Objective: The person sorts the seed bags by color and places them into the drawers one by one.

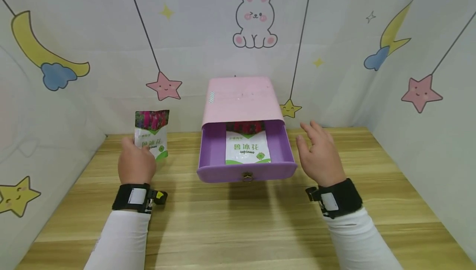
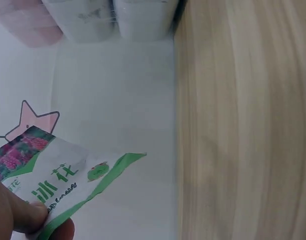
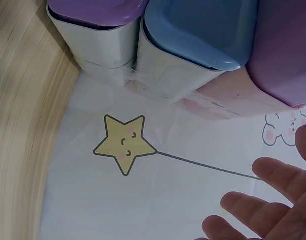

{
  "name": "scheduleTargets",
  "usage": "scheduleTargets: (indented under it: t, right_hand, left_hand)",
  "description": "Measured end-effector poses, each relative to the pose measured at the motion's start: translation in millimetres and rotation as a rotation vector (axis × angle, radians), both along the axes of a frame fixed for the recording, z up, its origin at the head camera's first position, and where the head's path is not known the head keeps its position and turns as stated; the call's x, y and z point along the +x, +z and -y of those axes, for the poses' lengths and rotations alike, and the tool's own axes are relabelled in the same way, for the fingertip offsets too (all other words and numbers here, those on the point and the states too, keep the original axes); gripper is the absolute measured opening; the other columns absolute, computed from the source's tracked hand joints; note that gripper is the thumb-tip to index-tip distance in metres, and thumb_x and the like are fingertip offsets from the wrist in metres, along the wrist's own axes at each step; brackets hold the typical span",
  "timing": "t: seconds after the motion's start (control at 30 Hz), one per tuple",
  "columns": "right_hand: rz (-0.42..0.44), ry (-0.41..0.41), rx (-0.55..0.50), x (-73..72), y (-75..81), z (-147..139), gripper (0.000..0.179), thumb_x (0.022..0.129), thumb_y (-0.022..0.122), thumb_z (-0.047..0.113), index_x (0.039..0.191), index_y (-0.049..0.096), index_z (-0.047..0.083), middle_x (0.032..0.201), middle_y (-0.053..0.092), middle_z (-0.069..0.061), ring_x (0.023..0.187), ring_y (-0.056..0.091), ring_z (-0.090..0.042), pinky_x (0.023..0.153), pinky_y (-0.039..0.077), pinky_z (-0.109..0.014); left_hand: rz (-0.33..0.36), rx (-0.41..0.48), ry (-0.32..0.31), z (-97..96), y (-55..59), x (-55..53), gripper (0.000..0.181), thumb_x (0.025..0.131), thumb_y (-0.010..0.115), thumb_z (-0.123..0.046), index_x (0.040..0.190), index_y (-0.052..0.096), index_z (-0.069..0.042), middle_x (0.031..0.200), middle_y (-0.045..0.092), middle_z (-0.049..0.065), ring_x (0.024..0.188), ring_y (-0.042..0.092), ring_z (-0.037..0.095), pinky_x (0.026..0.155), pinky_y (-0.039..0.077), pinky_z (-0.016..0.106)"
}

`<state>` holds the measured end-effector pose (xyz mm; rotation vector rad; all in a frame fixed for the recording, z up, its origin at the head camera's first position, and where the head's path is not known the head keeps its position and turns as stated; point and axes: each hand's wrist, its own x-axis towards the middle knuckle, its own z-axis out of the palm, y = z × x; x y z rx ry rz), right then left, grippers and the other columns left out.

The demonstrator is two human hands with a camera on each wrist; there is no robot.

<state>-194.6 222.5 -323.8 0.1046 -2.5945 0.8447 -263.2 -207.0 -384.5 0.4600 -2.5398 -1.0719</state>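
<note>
In the head view my left hand (image 1: 136, 162) pinches a flower seed packet (image 1: 151, 131), white and green with pink blooms printed at its top. The left wrist view shows the thumb (image 2: 30, 212) pressed on the face of this packet (image 2: 63, 175). A matching packet (image 1: 247, 148) lies in the pulled-out purple drawer (image 1: 219, 174) of a small cabinet with a pink top (image 1: 241, 100). Right of that drawer my right hand (image 1: 322, 156) is held in the air with extended, spread fingers, apart from it. Nothing is in this hand.
Below the pulled-out drawer, the right wrist view shows a blue drawer (image 3: 202, 30) and another purple drawer (image 3: 98, 10), both pushed in. The cabinet stands on a wood-grain table (image 1: 230, 237). A white cloth (image 1: 111, 34) with printed stars and a rabbit encloses the back and sides.
</note>
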Motion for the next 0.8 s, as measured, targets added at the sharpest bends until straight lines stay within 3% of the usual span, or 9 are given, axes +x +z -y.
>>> scheduleTargets:
  t: [0.23, 0.5, 0.63, 0.8]
  right_hand:
    - [-0.017, 0.009, 0.004, -0.4, -1.4, 1.4, 0.048, 0.101, 0.038, 0.033, 0.138, 0.045, 0.004, 0.144, 0.032, -0.025, 0.129, 0.023, -0.041, 0.102, 0.024, -0.064]
    - [-0.079, 0.038, -0.018, 0.8, 0.0, 1.7, 0.05, 0.103, 0.03, 0.036, 0.138, 0.045, 0.005, 0.145, 0.032, -0.023, 0.131, 0.023, -0.037, 0.104, 0.021, -0.062]
    - [-0.111, 0.05, -0.03, 1.4, 1.1, 2.7, 0.046, 0.103, 0.032, 0.032, 0.138, 0.045, 0.004, 0.144, 0.033, -0.022, 0.131, 0.023, -0.035, 0.104, 0.021, -0.062]
    - [-0.15, 0.062, -0.036, 1.4, 2.0, 3.3, 0.045, 0.103, 0.033, 0.029, 0.138, 0.044, 0.004, 0.144, 0.033, -0.022, 0.131, 0.024, -0.033, 0.106, 0.02, -0.059]
  left_hand:
    - [-0.165, 0.014, 0.011, -6.5, 14.2, 5.2, 0.042, 0.099, 0.043, -0.032, 0.128, 0.038, -0.002, 0.118, 0.057, 0.023, 0.096, 0.057, 0.035, 0.073, 0.049, 0.056]
    - [-0.37, 0.0, 0.028, -19.1, 31.2, 13.5, 0.038, 0.099, 0.036, -0.032, 0.121, 0.042, -0.001, 0.111, 0.061, 0.021, 0.09, 0.058, 0.031, 0.064, 0.048, 0.053]
    - [-0.436, 0.026, 0.013, -25.2, 40.4, 19.4, 0.037, 0.099, 0.035, -0.032, 0.118, 0.043, -0.001, 0.109, 0.061, 0.019, 0.088, 0.058, 0.025, 0.061, 0.047, 0.047]
    - [-0.494, 0.01, -0.01, -32.7, 50.7, 26.8, 0.036, 0.099, 0.037, -0.032, 0.114, 0.045, 0.0, 0.103, 0.065, 0.014, 0.072, 0.056, 0.016, 0.046, 0.037, 0.035]
